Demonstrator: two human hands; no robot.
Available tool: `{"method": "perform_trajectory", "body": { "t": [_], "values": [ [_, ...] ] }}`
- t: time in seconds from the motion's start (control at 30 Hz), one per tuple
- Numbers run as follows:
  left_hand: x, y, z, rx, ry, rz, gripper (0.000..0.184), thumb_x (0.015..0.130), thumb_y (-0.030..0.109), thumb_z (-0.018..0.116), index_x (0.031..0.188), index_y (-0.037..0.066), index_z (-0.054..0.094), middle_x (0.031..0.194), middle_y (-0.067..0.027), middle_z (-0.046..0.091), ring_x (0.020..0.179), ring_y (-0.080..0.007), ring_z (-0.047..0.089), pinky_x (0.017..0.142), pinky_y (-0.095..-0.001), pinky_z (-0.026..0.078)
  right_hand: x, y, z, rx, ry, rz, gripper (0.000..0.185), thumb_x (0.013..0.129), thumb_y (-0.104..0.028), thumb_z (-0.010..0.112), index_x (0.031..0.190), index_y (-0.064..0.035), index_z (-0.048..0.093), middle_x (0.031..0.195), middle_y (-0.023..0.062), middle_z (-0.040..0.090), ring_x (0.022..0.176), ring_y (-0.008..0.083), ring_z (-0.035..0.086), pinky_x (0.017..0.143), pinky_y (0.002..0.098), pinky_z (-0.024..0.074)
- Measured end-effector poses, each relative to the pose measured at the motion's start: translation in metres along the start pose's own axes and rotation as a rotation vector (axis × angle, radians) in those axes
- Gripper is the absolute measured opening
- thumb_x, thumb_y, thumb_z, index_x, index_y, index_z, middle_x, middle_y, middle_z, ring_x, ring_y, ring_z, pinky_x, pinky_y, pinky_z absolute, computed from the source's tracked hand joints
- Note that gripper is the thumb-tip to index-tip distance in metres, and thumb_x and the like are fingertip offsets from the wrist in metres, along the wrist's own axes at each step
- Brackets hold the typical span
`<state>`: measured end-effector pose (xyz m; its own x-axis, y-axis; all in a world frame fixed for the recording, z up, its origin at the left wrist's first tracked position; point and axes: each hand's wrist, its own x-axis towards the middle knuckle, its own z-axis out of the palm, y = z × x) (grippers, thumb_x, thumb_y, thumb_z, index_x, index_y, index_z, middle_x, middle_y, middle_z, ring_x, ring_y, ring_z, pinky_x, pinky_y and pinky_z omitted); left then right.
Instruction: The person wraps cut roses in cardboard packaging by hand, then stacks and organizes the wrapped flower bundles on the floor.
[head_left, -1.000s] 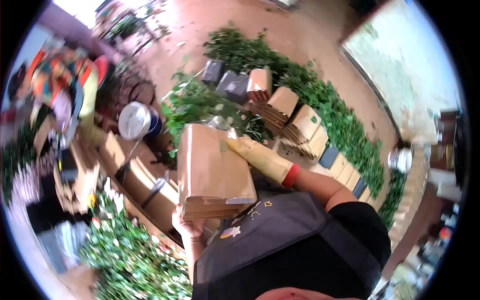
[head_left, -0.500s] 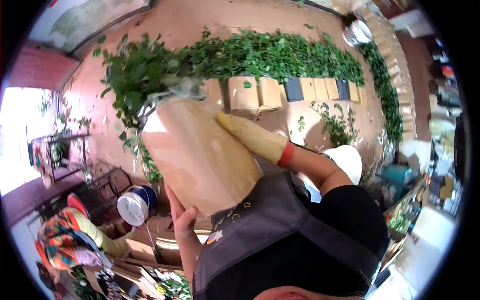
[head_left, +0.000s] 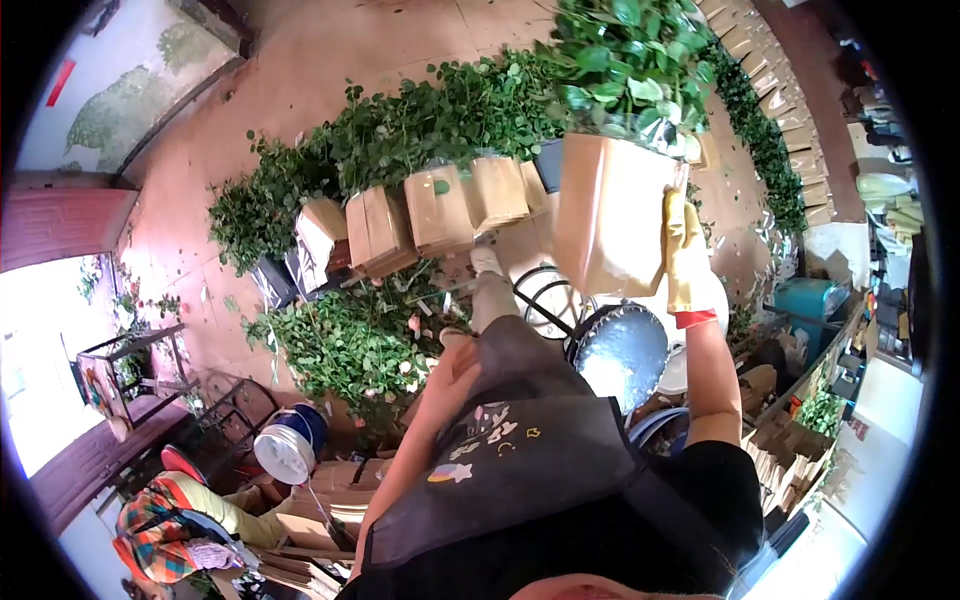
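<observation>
My right hand (head_left: 685, 250), in a yellow glove with a red cuff, grips the side of a brown paper-wrapped bunch of roses (head_left: 615, 215). The bunch is upright at the right, and leafy green stems (head_left: 630, 60) stick out of its top. My bare left hand (head_left: 455, 368) is away from the bunch, near my knee, its fingers loosely extended with nothing in them. Beyond it loose leafy stems with a few pale pink blooms (head_left: 365, 345) lie on the floor. Several wrapped bunches (head_left: 440, 210) stand in a row ahead of me.
A round metal-topped stool (head_left: 625, 355) is by my right leg. At the left are a blue and white bucket (head_left: 288, 445) and a person in a checked top (head_left: 160, 530). Another line of wrapped bunches (head_left: 780, 100) runs along the far right, above a teal box (head_left: 808, 298).
The wrapped bunch has moved from in front of me on the left over to the right. My left hand has let go of its lower end; my right hand still holds it.
</observation>
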<state>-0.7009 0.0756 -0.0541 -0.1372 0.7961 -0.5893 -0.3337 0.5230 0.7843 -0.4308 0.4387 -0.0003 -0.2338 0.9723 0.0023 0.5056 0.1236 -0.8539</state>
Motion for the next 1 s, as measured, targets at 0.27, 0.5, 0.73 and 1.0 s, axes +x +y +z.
{"method": "perform_trajectory", "body": {
  "t": [0.27, 0.5, 0.73, 1.0],
  "values": [
    [0.088, -0.062, -0.016, 0.975, 0.027, -0.412, 0.08, 0.093, 0.05, 0.07, 0.154, 0.006, 0.042, 0.152, -0.0238, 0.051, 0.138, -0.0441, 0.05, 0.109, -0.0547, 0.047, 0.114, 0.098, 0.013, -0.179, 0.008, 0.221, 0.05, 0.111, -0.041, 0.051, 0.138, -0.0007, 0.062, 0.124, 0.0252, 0.067, 0.114, 0.0305, 0.068, 0.094, 0.0333, 0.051],
    [0.168, -0.107, 0.011, 1.353, -0.153, -0.724, 0.114, 0.084, 0.073, 0.07, 0.167, 0.014, 0.019, 0.169, -0.0321, 0.014, 0.156, -0.049, 0.018, 0.107, -0.076, 0.036, 0.18, 0.169, 0.07, -0.231, -0.031, 0.345, 0.051, 0.11, -0.043, 0.052, 0.136, -0.0014, 0.064, 0.121, 0.027, 0.068, 0.112, 0.0317, 0.068, 0.092, 0.0347, 0.0513],
    [0.169, -0.13, 0.014, 1.43, -0.165, -0.585, 0.106, 0.084, 0.072, 0.07, 0.165, 0.019, 0.026, 0.165, -0.0325, 0.022, 0.151, -0.0504, 0.025, 0.11, -0.0697, 0.036, 0.224, 0.306, 0.169, -0.499, 0.018, 0.128, 0.053, 0.106, -0.049, 0.057, 0.137, -0.0066, 0.065, 0.099, 0.0297, 0.071, 0.09, 0.0431, 0.07, 0.081, 0.044, 0.0537],
    [0.168, -0.129, 0.013, 1.326, -0.145, -0.581, 0.097, 0.086, 0.061, 0.074, 0.162, 0.015, 0.034, 0.159, -0.0346, 0.028, 0.15, -0.0511, 0.026, 0.114, -0.0655, 0.031, 0.255, 0.459, 0.296, -0.605, -0.34, 0.273, 0.067, 0.098, -0.046, 0.063, 0.158, -0.0232, 0.047, 0.158, 0.0224, 0.046, 0.143, 0.0391, 0.046, 0.115, 0.043, 0.042]
  ]
}}
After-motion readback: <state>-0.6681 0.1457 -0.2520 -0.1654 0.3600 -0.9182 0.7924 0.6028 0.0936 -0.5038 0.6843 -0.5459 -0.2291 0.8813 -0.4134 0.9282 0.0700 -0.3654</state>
